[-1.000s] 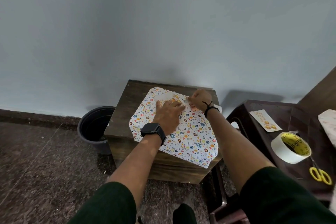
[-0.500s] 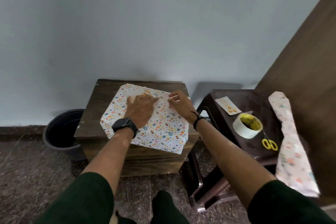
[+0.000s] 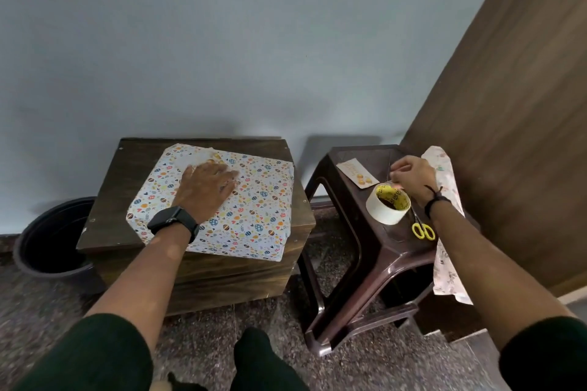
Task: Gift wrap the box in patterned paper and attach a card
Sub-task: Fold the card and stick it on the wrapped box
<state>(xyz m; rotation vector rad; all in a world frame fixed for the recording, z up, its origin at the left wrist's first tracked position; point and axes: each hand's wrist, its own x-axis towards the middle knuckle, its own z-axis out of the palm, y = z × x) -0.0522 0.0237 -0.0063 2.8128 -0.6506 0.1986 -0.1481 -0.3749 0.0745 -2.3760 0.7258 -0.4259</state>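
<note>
The box wrapped in white patterned paper lies flat on a dark wooden block. My left hand presses flat on the paper's far middle, fingers straight, a black watch on the wrist. My right hand hovers over the brown plastic stool, its curled fingertips at the far rim of the tape roll. Whether they pinch the tape's end is too small to tell. A small card lies on the stool behind the roll.
Yellow-handled scissors lie on the stool right of the tape. A roll of patterned paper leans against a brown panel at the right. A black bucket stands on the floor left of the block.
My right hand left the wrapped box and moved right to the tape roll on the stool. My left hand stayed pressed on the paper. My head turned right.
</note>
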